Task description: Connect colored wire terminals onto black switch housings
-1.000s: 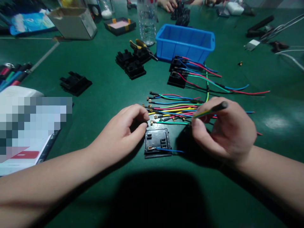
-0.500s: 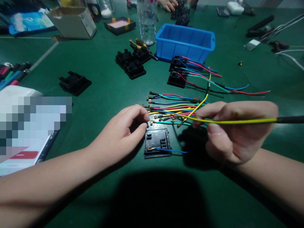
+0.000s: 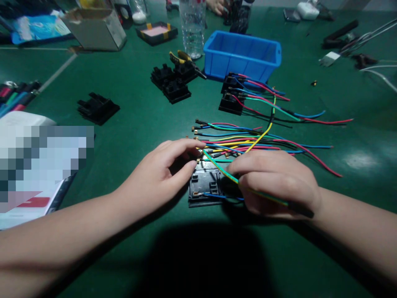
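Observation:
My right hand [image 3: 279, 182] is closed on a yellow-green wire [image 3: 221, 169]; its black-sleeved end points to the lower right. The wire's far tip reaches up beside the fingers of my left hand [image 3: 173, 163]. Thumb and forefinger of that hand are apart, and I see nothing gripped between them. A black plastic plate [image 3: 204, 182] lies flat just below the fingertips. It carries a blue wire [image 3: 214, 195] with a brass terminal in its lower slot. Several coloured wires [image 3: 229, 138] with brass terminals lie bundled behind my hands, partly hidden by them.
Beyond the bundle, two black plates [image 3: 231, 101] with wires attached lie before a blue bin [image 3: 242, 56]. Farther left are several black parts [image 3: 175, 89], yellow-handled pliers [image 3: 178, 58] and a plastic bottle [image 3: 192, 29]. A phone [image 3: 58, 178] lies at left. Another person's hand [image 3: 217, 6] shows at the top.
My right hand has moved left and down toward the plate, swinging the wire so its tip nears my left hand. My left fingers have stretched slightly to the right.

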Demonstrator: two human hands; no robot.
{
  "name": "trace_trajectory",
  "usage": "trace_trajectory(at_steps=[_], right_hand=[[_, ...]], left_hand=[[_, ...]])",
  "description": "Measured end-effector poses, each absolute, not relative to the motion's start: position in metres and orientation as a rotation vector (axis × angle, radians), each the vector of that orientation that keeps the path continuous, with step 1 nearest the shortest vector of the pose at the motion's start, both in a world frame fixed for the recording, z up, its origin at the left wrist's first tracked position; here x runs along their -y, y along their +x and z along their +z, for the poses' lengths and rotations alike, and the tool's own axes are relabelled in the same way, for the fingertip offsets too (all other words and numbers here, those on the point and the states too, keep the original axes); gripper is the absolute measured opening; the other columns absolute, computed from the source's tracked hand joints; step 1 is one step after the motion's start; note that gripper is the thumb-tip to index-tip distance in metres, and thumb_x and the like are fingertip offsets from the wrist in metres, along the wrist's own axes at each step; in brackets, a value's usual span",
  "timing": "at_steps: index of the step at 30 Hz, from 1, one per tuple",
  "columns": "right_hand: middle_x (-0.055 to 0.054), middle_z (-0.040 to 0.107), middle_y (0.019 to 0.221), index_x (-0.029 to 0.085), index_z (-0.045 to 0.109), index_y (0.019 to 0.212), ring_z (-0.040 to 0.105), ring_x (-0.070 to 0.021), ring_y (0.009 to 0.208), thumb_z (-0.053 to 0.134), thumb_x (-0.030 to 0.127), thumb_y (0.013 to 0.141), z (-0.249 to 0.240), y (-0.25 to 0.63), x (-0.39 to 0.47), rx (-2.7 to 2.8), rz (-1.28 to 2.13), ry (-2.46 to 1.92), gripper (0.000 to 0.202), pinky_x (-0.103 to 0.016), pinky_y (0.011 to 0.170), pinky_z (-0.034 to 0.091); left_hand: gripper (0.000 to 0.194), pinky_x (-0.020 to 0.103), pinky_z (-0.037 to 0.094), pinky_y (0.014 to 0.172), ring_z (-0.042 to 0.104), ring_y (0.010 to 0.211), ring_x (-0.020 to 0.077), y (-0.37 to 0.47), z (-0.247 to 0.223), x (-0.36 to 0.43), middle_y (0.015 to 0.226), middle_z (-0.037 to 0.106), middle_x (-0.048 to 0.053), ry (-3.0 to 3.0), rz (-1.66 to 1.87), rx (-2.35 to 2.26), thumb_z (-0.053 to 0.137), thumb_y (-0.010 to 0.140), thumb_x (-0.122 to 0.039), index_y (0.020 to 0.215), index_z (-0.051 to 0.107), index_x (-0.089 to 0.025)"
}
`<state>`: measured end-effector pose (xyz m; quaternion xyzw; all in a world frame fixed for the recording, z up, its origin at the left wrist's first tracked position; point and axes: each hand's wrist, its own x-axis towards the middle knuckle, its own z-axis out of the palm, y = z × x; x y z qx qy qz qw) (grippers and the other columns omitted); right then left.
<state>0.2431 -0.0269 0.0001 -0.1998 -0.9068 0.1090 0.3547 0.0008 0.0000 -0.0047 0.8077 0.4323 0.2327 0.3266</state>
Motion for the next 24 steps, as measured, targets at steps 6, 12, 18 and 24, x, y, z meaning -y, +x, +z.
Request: trace_trajectory(at_steps=[6, 12, 18, 24], right_hand=[[-0.007, 0.070, 0.091, 0.020, 0.054, 0.095, 0.064, -0.0155, 0.081, 0.050, 0.013, 0.091, -0.0003, 0.2405, 0.0286, 2.371, 0.304, -0.515, 0.010, -0.029, 0.069, 0.052], [-0.009, 0.069, 0.087, 0.021, 0.054, 0.088, 0.063, -0.0177, 0.078, 0.048, 0.013, 0.088, 0.0017, 0.2399, 0.0287, 2.435, 0.290, -0.513, 0.009, -0.030, 0.066, 0.051], [-0.010, 0.069, 0.087, 0.021, 0.054, 0.090, 0.065, -0.0208, 0.081, 0.048, 0.016, 0.087, 0.0026, 0.2408, 0.0273, 2.424, 0.244, -0.479, 0.009, -0.034, 0.069, 0.055], [-0.009, 0.069, 0.088, 0.022, 0.054, 0.092, 0.063, -0.0185, 0.078, 0.050, 0.019, 0.089, 0.0031, 0.2419, 0.0245, 2.397, 0.239, -0.472, 0.007, -0.034, 0.069, 0.056]], left_hand=[[0.040, 0.035, 0.049, 0.095, 0.064, 0.107, 0.0213, 0.0024, -0.0046, -0.0005, 0.120, 0.069, 0.004, 2.096, 0.626, -1.138, 0.055, 0.093, -0.027, 0.132, 0.059, -0.021], [0.037, 0.036, 0.049, 0.098, 0.064, 0.107, 0.0214, 0.0016, -0.0061, -0.0013, 0.120, 0.069, 0.005, 2.071, 0.650, -1.151, 0.057, 0.092, -0.026, 0.127, 0.062, -0.018], [0.031, 0.034, 0.049, 0.097, 0.064, 0.103, 0.0197, 0.0015, -0.0060, -0.0010, 0.117, 0.070, 0.004, 2.006, 0.698, -1.186, 0.059, 0.091, -0.024, 0.121, 0.065, -0.019], [0.024, 0.032, 0.050, 0.089, 0.065, 0.101, 0.0203, 0.0009, -0.0047, -0.0014, 0.113, 0.070, 0.004, 1.962, 0.717, -1.222, 0.061, 0.091, -0.028, 0.113, 0.068, -0.020]])
